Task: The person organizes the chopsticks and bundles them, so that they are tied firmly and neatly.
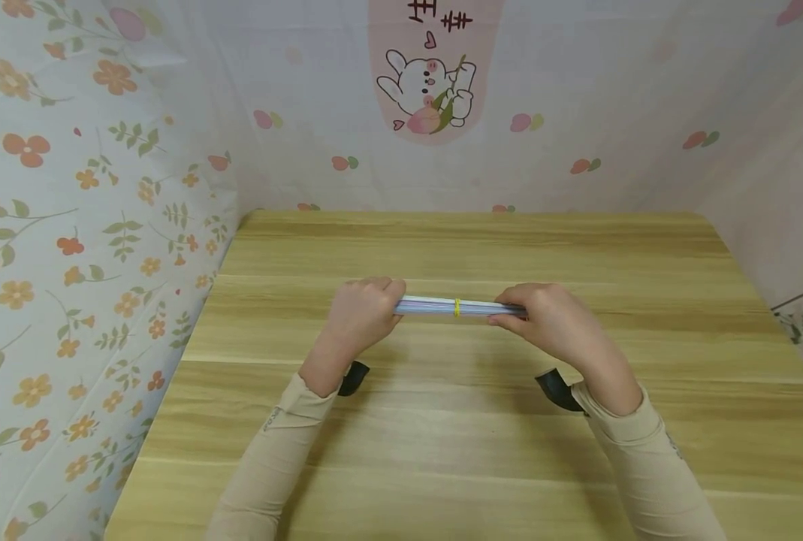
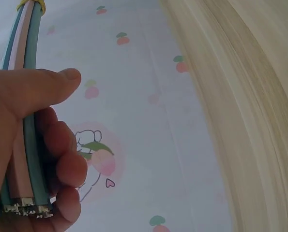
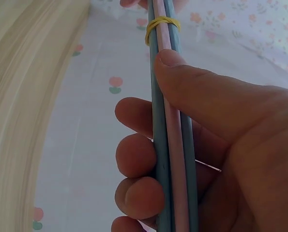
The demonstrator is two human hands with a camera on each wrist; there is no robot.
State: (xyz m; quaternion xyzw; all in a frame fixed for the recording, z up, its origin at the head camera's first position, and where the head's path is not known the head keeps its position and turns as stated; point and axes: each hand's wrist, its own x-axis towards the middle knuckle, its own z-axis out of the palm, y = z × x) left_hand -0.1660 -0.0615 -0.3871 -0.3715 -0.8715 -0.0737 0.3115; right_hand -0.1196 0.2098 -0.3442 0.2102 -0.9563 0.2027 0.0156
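Note:
A slim bundle of blue and pink pencils is held level above the table, with a yellow rubber band round its middle. My left hand grips one end; in the left wrist view the fingers curl round the pencils, whose rough, pale ends show below. At the other end, my right hand holds the bundle between thumb and fingers. Its thumb lies along the pencils just below the band in the right wrist view. The pencils' far tips on the right are hidden.
The wood-grain table spreads under both hands. A white printed cloth hangs behind its far edge, and a flowered cloth runs down the left side. A dark curved piece shows at each wrist.

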